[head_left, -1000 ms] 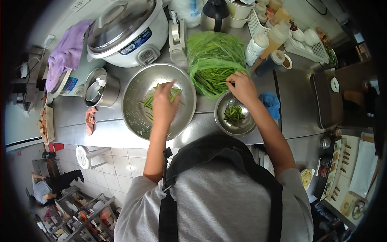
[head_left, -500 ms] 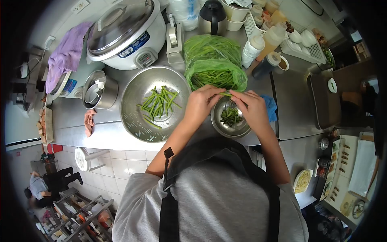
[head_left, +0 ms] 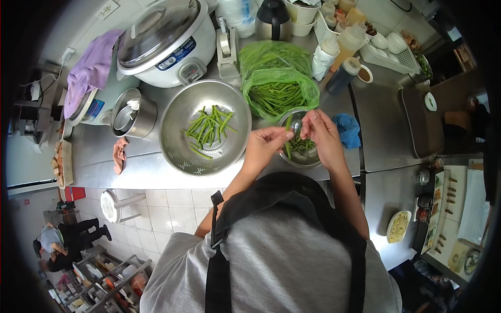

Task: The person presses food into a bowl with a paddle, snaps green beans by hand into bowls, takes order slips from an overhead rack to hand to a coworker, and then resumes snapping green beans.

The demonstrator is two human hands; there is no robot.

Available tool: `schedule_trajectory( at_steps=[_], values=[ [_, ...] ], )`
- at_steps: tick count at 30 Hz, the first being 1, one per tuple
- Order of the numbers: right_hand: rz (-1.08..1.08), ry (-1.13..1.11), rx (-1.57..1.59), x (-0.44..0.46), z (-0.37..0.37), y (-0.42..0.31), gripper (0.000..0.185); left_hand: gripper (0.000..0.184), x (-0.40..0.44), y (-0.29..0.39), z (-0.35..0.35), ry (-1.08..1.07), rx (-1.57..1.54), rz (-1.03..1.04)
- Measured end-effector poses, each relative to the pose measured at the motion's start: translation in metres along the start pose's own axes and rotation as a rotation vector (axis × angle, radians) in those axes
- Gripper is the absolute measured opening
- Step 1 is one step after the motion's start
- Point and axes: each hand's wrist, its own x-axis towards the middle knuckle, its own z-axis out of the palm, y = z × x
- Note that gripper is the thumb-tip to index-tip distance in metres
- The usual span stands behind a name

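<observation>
My left hand (head_left: 265, 148) is closed, pinching a green bean (head_left: 288, 124) upright between thumb and fingers. Beside it, my right hand (head_left: 324, 140) has its fingers curled against the thumb; anything between them is too small to make out. Both hands are over a small metal bowl (head_left: 312, 157) that contains short dark-green pieces (head_left: 300, 146). To the left, a large perforated metal colander (head_left: 175, 128) holds a loose pile of green beans (head_left: 209, 125). Just beyond the hands lies an open green plastic bag (head_left: 274, 52) full of long green beans (head_left: 276, 96).
A rice cooker (head_left: 162, 44), a tape dispenser (head_left: 227, 55) and a thermal jug (head_left: 273, 23) line the back. Sauce bottles (head_left: 344, 73) stand back right, near a blue plastic bag (head_left: 346, 130). A metal pot (head_left: 143, 117) sits left. Another person (head_left: 65, 237) is at far left.
My hands have drawn apart and come lower over the bowl. The bean, held sideways between both hands before, now stands upright in my left hand. The view has shifted slightly.
</observation>
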Motion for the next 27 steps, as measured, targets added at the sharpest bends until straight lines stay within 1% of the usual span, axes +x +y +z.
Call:
schedule_trajectory(
  at_steps=[1,4,6,9,10,13,16,19,22,25,26,27],
  values=[
    [0.043,-0.017,-0.044,-0.002,0.0,0.002,0.028,0.017,0.0,0.002,-0.001,0.02,-0.041,-0.032],
    [0.179,-0.091,-0.184,-0.008,-0.004,0.007,0.032,0.018,0.006,0.0,-0.005,0.122,-0.078,0.051],
    [0.285,-0.177,-0.279,-0.011,-0.005,0.013,0.034,0.017,0.007,0.001,-0.003,0.114,-0.095,0.08],
    [0.33,-0.359,-0.402,-0.019,0.002,0.015,0.034,0.016,0.006,0.002,-0.002,0.136,-0.078,0.09],
    [0.338,-0.366,-0.396,-0.019,0.003,0.018,0.035,0.016,0.006,0.001,-0.002,0.145,-0.065,0.088],
    [0.404,-0.336,-0.391,-0.019,0.0,0.022,0.032,0.021,0.008,0.0,-0.001,0.216,-0.182,0.079],
    [0.363,-0.275,-0.153,-0.022,0.002,0.027,0.03,0.027,0.007,0.002,-0.006,0.138,-0.205,0.072],
    [0.321,-0.269,0.0,-0.024,0.005,0.029,0.025,0.029,0.007,0.002,-0.007,0.113,-0.277,-0.005],
    [0.012,-0.205,-0.494,-0.028,0.022,0.022,0.019,0.029,0.007,-0.005,-0.016,0.017,-0.419,-0.158],
    [-0.127,-0.269,-0.719,-0.031,0.031,0.015,0.014,0.037,0.005,-0.007,-0.012,-0.093,-0.584,-0.417],
    [-0.23,-0.276,-0.696,-0.03,0.033,0.018,0.014,0.038,0.005,-0.012,-0.013,-0.156,-0.609,-0.449],
    [-0.236,-0.276,-0.702,-0.029,0.033,0.018,0.013,0.038,0.005,-0.012,-0.012,-0.171,-0.605,-0.465]
  ],
)
